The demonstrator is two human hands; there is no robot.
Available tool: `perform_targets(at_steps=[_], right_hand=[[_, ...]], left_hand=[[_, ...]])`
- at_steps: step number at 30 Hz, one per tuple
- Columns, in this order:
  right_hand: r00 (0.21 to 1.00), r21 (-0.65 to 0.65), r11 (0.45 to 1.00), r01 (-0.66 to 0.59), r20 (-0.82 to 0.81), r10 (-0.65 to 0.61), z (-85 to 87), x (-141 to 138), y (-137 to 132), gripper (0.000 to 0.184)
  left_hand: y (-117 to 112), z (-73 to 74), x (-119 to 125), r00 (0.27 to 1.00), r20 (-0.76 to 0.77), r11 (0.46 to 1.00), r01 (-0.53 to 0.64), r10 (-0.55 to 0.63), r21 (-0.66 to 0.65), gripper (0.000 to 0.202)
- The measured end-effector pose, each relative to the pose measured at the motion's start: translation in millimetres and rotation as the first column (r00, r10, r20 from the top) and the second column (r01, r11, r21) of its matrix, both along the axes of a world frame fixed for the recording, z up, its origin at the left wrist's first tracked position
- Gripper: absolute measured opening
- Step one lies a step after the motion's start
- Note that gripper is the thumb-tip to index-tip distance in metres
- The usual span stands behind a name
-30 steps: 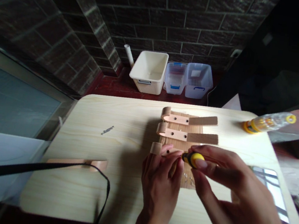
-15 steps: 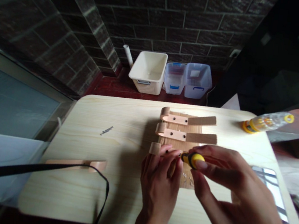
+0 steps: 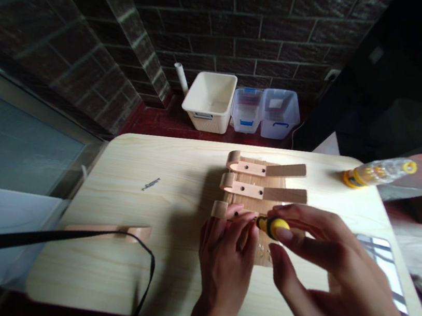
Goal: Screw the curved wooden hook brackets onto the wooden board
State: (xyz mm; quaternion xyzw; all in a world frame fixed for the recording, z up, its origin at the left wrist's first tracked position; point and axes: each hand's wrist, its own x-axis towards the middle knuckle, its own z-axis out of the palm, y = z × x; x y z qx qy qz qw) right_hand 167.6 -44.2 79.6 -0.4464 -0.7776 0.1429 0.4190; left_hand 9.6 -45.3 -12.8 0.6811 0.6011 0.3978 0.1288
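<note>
My right hand point(image 3: 335, 280) pinches a small yellow-and-black screwdriver point(image 3: 271, 225), its tip pointing left at a wooden piece. My left hand point(image 3: 226, 249) lies with its fingers pressed on a curved wooden hook strip point(image 3: 220, 209) that sits on a wooden board point(image 3: 253, 205). Two more hook strips, the middle one point(image 3: 263, 190) and the far one point(image 3: 265, 169), lie across the same board. A few small screws point(image 3: 263, 250) rest on the board under my hands.
The light wooden table point(image 3: 165, 256) also carries a loose wooden strip point(image 3: 114, 230) at the left, a small metal part point(image 3: 151, 184), a black strap point(image 3: 66, 236), and a lying plastic bottle point(image 3: 379, 173). Three bins point(image 3: 241, 107) stand on the floor behind.
My right hand's fingers have shifted slightly around the screwdriver handle. Everything else stays where it was.
</note>
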Motion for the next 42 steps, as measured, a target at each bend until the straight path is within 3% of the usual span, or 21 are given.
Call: perform_targets(at_steps=[8,20,42], right_hand=[[0.999,-0.006,0.999,0.044,0.018,-0.044,0.7,-3.9,-0.2,0.023],[0.999,0.011,1.0,0.015,0.038,-0.016,-1.0,-3.4,-0.6,0.022],[0.999,-0.061,0.998,-0.005,-0.048,0.002,-2.2,-0.4,-0.6,0.028]], left_hand=[[-0.1,1.0,-0.4,1.0,-0.019,1.0,-0.018,0.018,0.016,0.013],[0.5,1.1,0.6,1.0,0.001,0.999,-0.026,0.026,0.025,0.013],[1.4,4.5,0.5,1.0,-0.001,1.0,-0.022,0.022,0.003,0.013]])
